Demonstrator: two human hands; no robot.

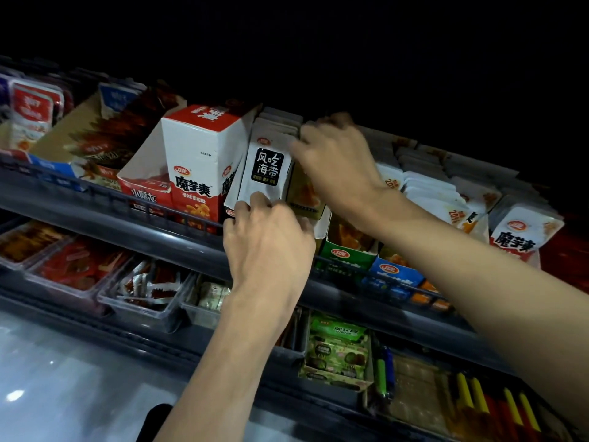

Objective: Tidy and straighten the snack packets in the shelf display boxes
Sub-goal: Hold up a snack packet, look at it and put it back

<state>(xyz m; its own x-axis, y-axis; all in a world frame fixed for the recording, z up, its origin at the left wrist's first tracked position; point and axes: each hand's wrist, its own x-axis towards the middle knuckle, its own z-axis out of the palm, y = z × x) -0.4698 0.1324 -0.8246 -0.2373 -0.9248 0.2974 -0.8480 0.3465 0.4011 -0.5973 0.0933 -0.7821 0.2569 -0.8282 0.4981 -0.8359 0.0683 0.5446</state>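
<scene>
In the head view, the left hand (269, 237) pinches the lower edge of a white snack packet (266, 169) with a black label, the front one of a row standing upright in its display box (230, 208) on the upper shelf (95, 207). The right hand (334, 157) reaches over from the right and lies on the top right of the same row, fingers curled against the packets; it is blurred, so whether it grips one I cannot tell. Just left of the left hand stands a tall red and white carton (197, 167). Below the right wrist sits a green display box (345, 255), and beyond that forearm lie loose white packets (427, 194). Under the left forearm, clear trays (149, 291) fill the lower shelf.
</scene>
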